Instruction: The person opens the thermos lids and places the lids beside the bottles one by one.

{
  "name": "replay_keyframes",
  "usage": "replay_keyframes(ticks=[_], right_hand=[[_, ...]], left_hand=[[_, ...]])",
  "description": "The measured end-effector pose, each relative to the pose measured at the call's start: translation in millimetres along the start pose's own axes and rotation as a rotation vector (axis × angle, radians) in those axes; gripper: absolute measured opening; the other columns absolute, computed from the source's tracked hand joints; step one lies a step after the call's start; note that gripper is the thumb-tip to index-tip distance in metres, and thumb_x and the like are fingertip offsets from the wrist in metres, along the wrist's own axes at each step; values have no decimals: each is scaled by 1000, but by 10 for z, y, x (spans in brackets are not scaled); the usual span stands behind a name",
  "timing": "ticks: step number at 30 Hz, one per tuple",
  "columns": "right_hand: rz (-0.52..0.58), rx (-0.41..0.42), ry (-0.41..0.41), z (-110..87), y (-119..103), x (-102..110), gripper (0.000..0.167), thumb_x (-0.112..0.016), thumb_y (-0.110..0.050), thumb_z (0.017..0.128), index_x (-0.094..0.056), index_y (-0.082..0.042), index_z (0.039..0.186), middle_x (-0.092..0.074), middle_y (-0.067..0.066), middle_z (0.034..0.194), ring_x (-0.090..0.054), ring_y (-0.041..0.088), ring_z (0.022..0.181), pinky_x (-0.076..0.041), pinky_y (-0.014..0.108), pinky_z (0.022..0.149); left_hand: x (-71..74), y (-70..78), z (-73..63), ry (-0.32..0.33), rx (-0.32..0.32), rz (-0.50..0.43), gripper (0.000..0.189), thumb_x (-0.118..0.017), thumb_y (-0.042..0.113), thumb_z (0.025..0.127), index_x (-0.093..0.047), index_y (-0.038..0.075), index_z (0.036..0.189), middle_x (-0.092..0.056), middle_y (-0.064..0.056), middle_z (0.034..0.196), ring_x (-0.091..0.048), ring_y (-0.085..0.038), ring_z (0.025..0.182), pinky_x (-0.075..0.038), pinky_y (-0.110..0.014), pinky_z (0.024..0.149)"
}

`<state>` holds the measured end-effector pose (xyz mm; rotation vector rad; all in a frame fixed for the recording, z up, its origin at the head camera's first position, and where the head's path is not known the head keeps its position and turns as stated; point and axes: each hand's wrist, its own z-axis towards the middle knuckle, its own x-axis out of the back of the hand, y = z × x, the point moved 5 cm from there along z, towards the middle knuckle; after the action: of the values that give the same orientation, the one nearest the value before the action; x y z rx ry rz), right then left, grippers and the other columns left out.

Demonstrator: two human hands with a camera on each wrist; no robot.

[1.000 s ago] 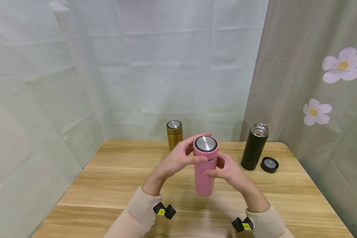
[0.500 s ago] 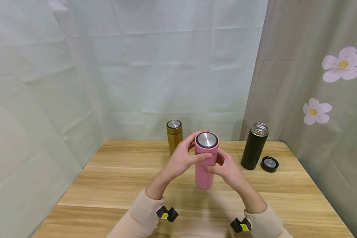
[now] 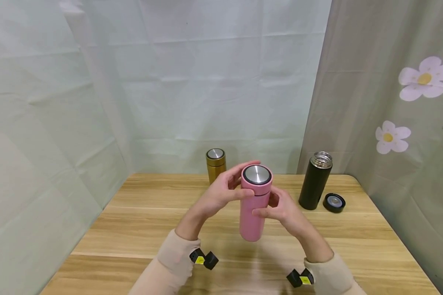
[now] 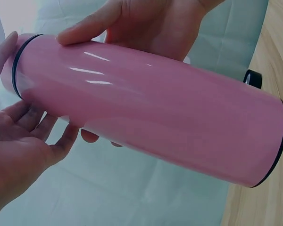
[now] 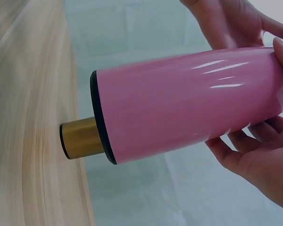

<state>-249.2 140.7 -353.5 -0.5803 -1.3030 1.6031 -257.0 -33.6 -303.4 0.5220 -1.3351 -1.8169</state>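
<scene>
Both hands hold a pink thermos bottle (image 3: 252, 221) with a brushed-metal disc on its lid (image 3: 257, 175), a little tilted. My left hand (image 3: 221, 196) grips round the lid, its thumb lying across the front near the seam. Lower down, my right hand (image 3: 288, 211) wraps the upper body from the other side. The dark base rim (image 5: 102, 117) hangs above the table in the right wrist view. Several fingers of each hand are hidden behind the bottle.
A gold thermos bottle (image 3: 215, 166), lid on, stands at the back of the wooden table (image 3: 140, 229), partly behind my left hand. At the right, an open black thermos bottle (image 3: 315, 184) stands beside its black lid (image 3: 334, 203), which lies underside up.
The pink thermos bottle rises slightly, then comes back down and nearer. My left hand and its thumb shift right around the lid, then return left, while my right hand keeps its hold.
</scene>
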Motion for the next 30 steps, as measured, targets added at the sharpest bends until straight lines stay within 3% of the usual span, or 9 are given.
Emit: replay_keyframes(ticks=[7, 18, 23, 27, 30], right_hand=[[-27, -1, 13, 0, -1, -6, 58, -80, -22, 88, -60, -8, 140, -67, 12, 129, -63, 35, 115, -54, 46, 97], [-73, -60, 105, 23, 46, 9, 56, -78, -25, 89, -59, -12, 140, -65, 11, 132, -60, 31, 119, -50, 46, 99], [-52, -58, 97, 13, 33, 19, 56, -78, -22, 89, -58, -13, 141, -64, 10, 133, -60, 32, 120, -50, 47, 100], [-2, -60, 52, -2, 18, 22, 57, -78, -21, 89, -58, -12, 142, -65, 11, 133, -62, 34, 119, -52, 48, 99], [20, -52, 13, 0, 20, 22, 59, -78, -21, 89, -57, -8, 142, -66, 14, 131, -64, 35, 116, -54, 48, 97]], left_hand=[[-14, 25, -7, 60, 8, 33, 73, -81, 42, 91, -51, 20, 154, -60, -4, 146, -53, -23, 137, -44, -47, 112], [-71, 40, -3, 255, -46, 165, 73, -85, 41, 88, -56, 18, 150, -63, 1, 143, -53, -16, 138, -35, -50, 119], [-46, 48, -6, 207, -45, 150, 77, -86, 40, 87, -52, 19, 153, -62, -1, 143, -54, -18, 137, -38, -47, 118], [2, 54, -2, 130, -26, 92, 80, -86, 42, 87, -50, 20, 155, -62, -4, 144, -55, -21, 137, -40, -45, 117], [26, 60, -6, 109, -15, 90, 78, -85, 42, 87, -51, 21, 154, -63, -4, 142, -56, -21, 135, -43, -45, 115]])
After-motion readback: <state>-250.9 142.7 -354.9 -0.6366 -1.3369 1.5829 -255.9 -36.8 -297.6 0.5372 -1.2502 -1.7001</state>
